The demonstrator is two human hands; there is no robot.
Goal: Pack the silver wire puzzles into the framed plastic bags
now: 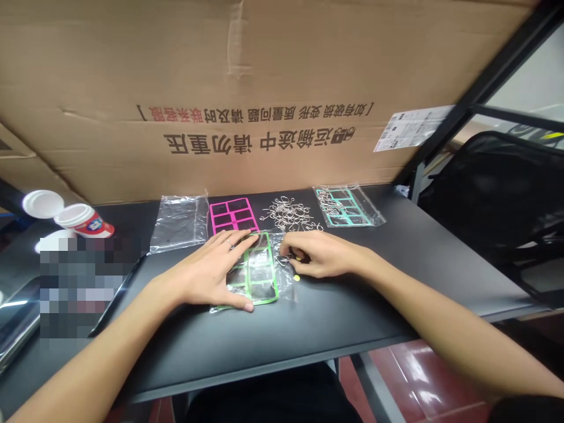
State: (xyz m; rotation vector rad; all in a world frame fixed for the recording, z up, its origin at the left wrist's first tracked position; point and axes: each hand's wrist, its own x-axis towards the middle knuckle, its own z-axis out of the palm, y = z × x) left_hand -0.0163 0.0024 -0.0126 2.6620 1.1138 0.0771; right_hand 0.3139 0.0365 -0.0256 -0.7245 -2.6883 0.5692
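A green grid frame (249, 277) lies inside a clear plastic bag (287, 286) near the middle of the black table. My left hand (215, 267) rests spread over the left part of that bag, a ring on one finger. At the bag's right end my right hand (315, 254) is closed, with small metal pieces showing at its fingertips. A small yellow piece (296, 278) lies just below those fingers. Behind my hands are a pink grid frame (234, 215) and a pile of silver metal rings (288, 212).
A bagged teal grid frame (350, 207) with metal rings lies at the back right. An empty-looking clear bag (180, 222) is at the back left. Farther left are a red-and-white cup (90, 222) and white lids. A cardboard sheet (264, 76) stands behind the table (282, 343).
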